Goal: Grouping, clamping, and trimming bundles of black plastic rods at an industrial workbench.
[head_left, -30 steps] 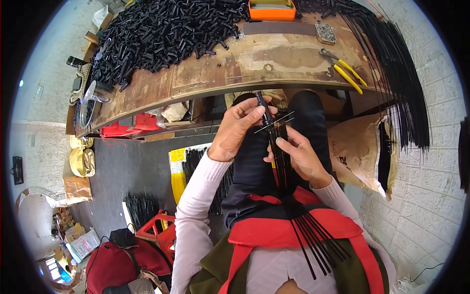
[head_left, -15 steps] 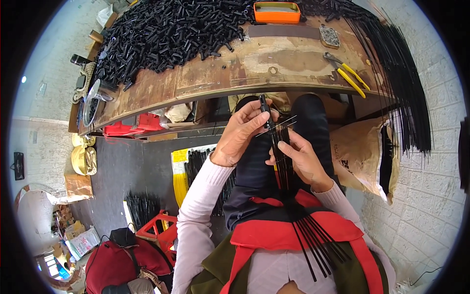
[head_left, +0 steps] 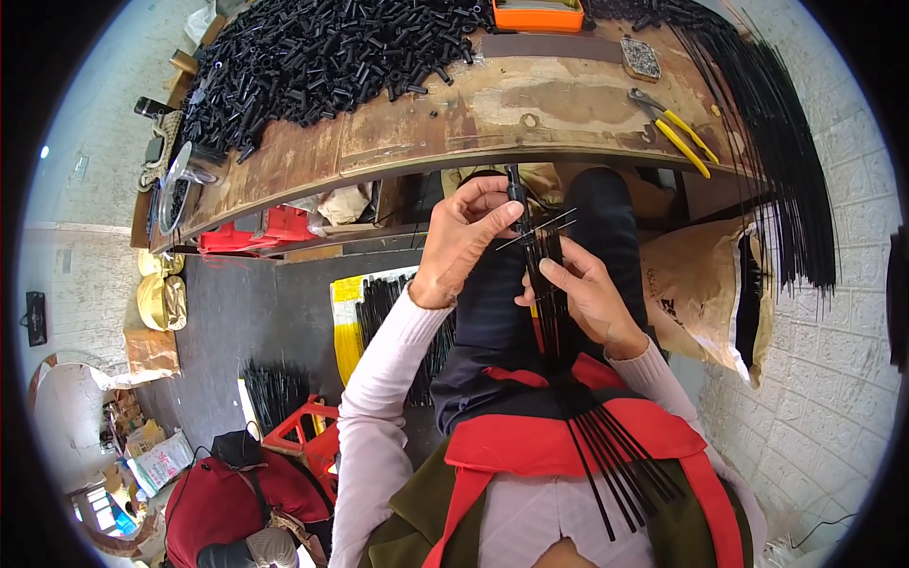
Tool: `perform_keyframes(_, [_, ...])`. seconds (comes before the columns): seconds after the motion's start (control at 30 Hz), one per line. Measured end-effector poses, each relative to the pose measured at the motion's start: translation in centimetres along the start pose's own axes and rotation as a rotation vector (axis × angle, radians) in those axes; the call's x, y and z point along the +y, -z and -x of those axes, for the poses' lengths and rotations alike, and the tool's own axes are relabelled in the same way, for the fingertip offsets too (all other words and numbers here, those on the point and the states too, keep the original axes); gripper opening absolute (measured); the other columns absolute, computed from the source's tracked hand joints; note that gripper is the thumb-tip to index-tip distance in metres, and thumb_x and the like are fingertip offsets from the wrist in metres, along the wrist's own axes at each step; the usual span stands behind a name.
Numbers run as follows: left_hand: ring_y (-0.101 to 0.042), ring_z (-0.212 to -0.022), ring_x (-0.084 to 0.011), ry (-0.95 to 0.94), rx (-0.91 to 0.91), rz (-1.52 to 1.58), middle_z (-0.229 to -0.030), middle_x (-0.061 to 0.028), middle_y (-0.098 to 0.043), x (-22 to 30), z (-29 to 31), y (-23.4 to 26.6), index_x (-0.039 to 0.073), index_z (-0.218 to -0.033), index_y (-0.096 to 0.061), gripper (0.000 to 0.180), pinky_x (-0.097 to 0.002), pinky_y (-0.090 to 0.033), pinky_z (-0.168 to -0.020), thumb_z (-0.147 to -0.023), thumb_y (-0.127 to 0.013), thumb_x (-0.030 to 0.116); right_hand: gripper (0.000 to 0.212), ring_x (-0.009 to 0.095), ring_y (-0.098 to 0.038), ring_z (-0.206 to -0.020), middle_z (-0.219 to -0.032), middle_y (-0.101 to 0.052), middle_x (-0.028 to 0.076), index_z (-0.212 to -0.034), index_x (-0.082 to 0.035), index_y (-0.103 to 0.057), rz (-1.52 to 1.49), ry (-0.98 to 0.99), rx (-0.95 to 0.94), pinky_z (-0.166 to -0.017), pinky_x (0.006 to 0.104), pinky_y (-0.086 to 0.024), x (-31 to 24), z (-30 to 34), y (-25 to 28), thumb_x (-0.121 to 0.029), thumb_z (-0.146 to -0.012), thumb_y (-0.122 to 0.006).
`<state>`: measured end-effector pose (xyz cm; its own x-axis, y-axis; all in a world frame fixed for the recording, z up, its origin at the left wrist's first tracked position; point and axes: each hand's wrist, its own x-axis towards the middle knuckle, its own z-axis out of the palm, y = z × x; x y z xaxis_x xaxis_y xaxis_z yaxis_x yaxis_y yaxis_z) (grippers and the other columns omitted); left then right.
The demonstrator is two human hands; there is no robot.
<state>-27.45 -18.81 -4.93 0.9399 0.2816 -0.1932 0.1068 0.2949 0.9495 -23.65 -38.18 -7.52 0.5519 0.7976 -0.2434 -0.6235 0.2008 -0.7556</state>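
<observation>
Between the thumb and fingers of my left hand [head_left: 462, 237] is a short black plastic tube [head_left: 516, 192], held upright over my lap. My right hand [head_left: 585, 295] is closed around a bundle of thin black rods [head_left: 549, 327], just below and to the right of the tube. A couple of thin rods [head_left: 557, 222] stick out sideways, crossing the top of the bundle by the tube's lower end. Their join with the tube is too small to make out. The bundle's lower ends [head_left: 615, 464] fan out over my red-and-dark apron [head_left: 492, 445].
On the wooden workbench [head_left: 398, 142] ahead lie a heap of black tubes [head_left: 322, 66], yellow-handled pliers [head_left: 677, 133] and an orange box [head_left: 538, 17]. Long black rods [head_left: 786, 161] hang over its right end. A sack [head_left: 701, 303] stands at right; a red crate [head_left: 308, 426] is at lower left.
The bench and its contents sit slightly higher in view. My left hand has shifted a little, with the tube now more upright; my right hand keeps its hold on the bundle.
</observation>
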Motion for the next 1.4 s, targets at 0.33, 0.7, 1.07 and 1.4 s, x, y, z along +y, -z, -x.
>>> perform_keyframes(0.33, [-0.065, -0.091, -0.0121, -0.002, -0.043, 0.087, -0.102, -0.0076, -0.07, -0.7, 0.0, 0.0, 0.001, -0.117, -0.059, 0.034, -0.0254, -0.05, -0.086, -0.087, -0.072, 0.011, 0.025, 0.016, -0.063, -0.082, -0.091, -0.061, 0.008, -0.12, 0.001, -0.053, -0.028, 0.011, 0.024, -0.081, 0.037, -0.058, -0.4, -0.2, -0.2, -0.013, -0.1, -0.054])
perform_keyframes(0.7, [-0.058, -0.114, -0.0212, -0.107, -0.157, 0.34, -0.124, -0.0142, -0.058, -2.2, 2.2, 0.2, 0.003, -0.12, -0.048, 0.038, -0.034, -0.045, -0.101, -0.087, -0.065, -0.006, 0.03, 0.017, -0.062, -0.083, -0.095, -0.061, 0.009, -0.125, 0.0, -0.052, -0.044, -0.009, 0.016, -0.083, 0.0399, -0.057, -0.6, -0.4, 0.5, -0.014, -0.099, -0.055])
perform_keyframes(1.07, [-0.064, -0.101, -0.0163, -0.28, 0.096, 0.018, -0.115, -0.0139, -0.062, -2.9, 2.5, -1.4, 0.0, -0.095, -0.061, 0.019, -0.0285, -0.051, -0.09, -0.081, -0.071, -0.008, 0.03, 0.017, -0.061, -0.083, -0.095, -0.06, 0.008, -0.125, -0.001, -0.052, 0.003, -0.006, 0.014, -0.083, 0.0413, -0.057, -0.2, -0.6, 0.5, -0.015, -0.099, -0.054])
perform_keyframes(1.4, [-0.065, -0.102, -0.0194, -0.13, -0.033, 0.169, -0.104, -0.0097, -0.064, -1.8, 1.3, -0.2, 0.004, -0.111, -0.049, 0.041, -0.0299, -0.052, -0.09, -0.079, -0.068, -0.014, 0.026, 0.016, -0.064, -0.083, -0.091, -0.062, 0.008, -0.12, 0.002, -0.054, -0.047, 0.0, 0.011, -0.081, 0.0351, -0.058, -0.5, -0.3, 0.2, -0.014, -0.099, -0.055])
